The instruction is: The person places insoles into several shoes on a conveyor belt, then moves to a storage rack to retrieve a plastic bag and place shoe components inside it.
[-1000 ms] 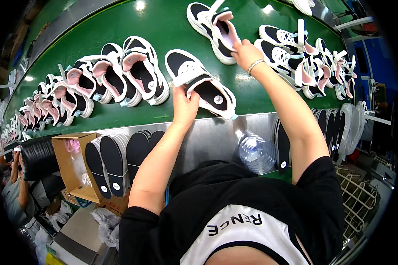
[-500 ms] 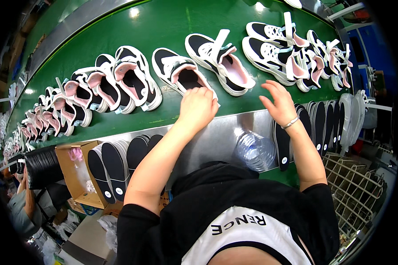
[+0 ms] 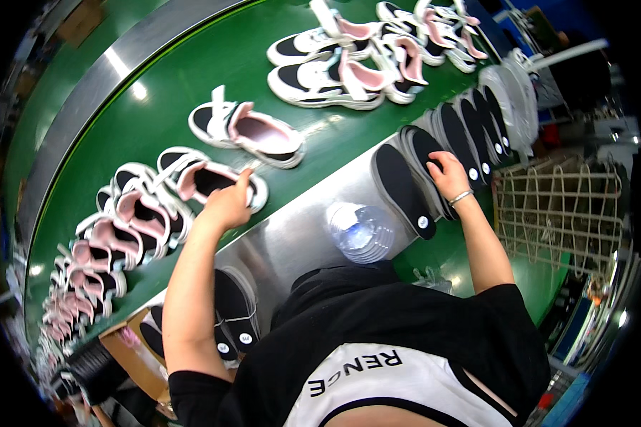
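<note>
I've got the left hand [image 3: 228, 204] on the heel end of a black-and-white sneaker [image 3: 208, 178] with pink lining and dark footbed. Index finger sticks out over the heel, the rest bent; can't tell if it grips. Right hand [image 3: 449, 178], wearing a bracelet [image 3: 461, 198], is at a stack of black insoles [image 3: 416, 146], thumb and fingers half curled with a narrow gap. Can't tell from here if it has an insole pinched.

The sneaker sits on the green worktop [image 3: 192, 71], near its steel ledge [image 3: 285, 242], toe pointing away to the left. Just beyond it I see a second sneaker [image 3: 263, 135], pink right down to the footbed. Nearer insole stack [image 3: 400, 188] leans over the ledge, beside a ribbed clear plastic container [image 3: 360, 231]. More insole stacks run off past the right hand.

Further out: row of sneakers [image 3: 100, 245] down the left, sneaker cluster [image 3: 327, 78] at far right of the worktop. Tied insole bundle [image 3: 231, 299] by the left forearm, cardboard box [image 3: 129, 359] past it. Wire basket [image 3: 555, 213] to the right.
</note>
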{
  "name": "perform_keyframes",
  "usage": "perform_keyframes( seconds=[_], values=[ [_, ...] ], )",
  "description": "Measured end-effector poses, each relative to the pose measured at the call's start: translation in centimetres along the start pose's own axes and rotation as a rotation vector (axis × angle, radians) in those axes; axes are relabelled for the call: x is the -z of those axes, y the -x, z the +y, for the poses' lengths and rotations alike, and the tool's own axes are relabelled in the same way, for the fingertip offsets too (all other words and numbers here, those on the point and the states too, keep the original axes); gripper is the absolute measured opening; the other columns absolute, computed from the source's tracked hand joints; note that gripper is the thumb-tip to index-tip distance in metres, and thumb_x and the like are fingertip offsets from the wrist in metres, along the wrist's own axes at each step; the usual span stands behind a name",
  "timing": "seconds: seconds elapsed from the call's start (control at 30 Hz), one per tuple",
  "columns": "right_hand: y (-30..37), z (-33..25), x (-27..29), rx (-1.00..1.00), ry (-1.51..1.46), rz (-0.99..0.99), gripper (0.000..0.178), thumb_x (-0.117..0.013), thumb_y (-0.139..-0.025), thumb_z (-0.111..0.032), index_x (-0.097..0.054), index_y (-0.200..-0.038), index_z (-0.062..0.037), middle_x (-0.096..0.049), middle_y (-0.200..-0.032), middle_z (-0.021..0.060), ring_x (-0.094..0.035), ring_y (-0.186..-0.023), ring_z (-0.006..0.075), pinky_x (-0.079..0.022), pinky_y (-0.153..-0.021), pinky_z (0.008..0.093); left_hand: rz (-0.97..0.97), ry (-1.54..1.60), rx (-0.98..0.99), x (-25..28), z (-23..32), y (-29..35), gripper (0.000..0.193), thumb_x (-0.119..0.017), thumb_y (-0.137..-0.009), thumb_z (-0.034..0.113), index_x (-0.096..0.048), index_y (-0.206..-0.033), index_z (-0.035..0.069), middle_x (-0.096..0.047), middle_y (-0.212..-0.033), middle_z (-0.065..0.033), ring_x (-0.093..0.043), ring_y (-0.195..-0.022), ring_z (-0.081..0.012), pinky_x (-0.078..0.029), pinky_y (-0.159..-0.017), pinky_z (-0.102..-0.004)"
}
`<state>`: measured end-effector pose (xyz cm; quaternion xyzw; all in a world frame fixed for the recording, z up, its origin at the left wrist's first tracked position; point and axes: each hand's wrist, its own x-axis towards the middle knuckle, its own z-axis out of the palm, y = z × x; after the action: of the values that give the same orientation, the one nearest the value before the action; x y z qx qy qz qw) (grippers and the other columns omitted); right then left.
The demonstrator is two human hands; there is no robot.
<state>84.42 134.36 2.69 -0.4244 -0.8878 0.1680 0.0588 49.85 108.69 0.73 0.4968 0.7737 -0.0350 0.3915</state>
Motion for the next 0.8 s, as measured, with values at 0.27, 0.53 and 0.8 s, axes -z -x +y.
perform_keyframes(
  seconds=[0.27,0.53,0.8],
  values=[
    [3.4,3.1,-0.7,-0.177,0.341,-0.070,0.042,-0.066,-0.064,-0.025,-0.049,-0.099,-0.0103,-0.047,-0.107,0.0129,-0.046,-0.099,0.0297,-0.039,-0.081,0.0406,0.072,-0.019,-0.016,2.7,2.5,3.2,0.076,-0.064,-0.063,0.024,-0.024,-0.126,0.006,-0.058,-0.081,-0.0211,-0.057,-0.080,-0.0333,-0.039,-0.078,-0.0396],
    [2.7,1.3,1.8,-0.124,0.326,0.023,0.039,-0.069,-0.060,-0.025,-0.052,-0.090,-0.0073,-0.054,-0.092,0.0081,-0.050,-0.089,0.0272,-0.038,-0.072,0.0384,1.039,0.597,-0.119,4.2,1.3,-4.6,0.044,-0.061,-0.070,0.019,-0.042,-0.103,-0.002,-0.054,-0.089,-0.0228,-0.052,-0.087,-0.0357,-0.041,-0.074,-0.0395],
    [-3.0,-10.8,4.1,-0.221,-0.791,-0.699,0.024,-0.056,-0.076,-0.024,-0.057,-0.069,-0.0007,-0.052,-0.062,0.0013,-0.049,-0.055,0.0079,-0.038,-0.047,0.0225,0.847,1.063,0.029,3.1,3.3,-5.1,0.027,-0.049,-0.078,0.024,-0.050,-0.090,0.000,-0.059,-0.072,-0.0096,-0.056,-0.059,-0.0141,-0.044,-0.055,-0.0257]
  ],
)
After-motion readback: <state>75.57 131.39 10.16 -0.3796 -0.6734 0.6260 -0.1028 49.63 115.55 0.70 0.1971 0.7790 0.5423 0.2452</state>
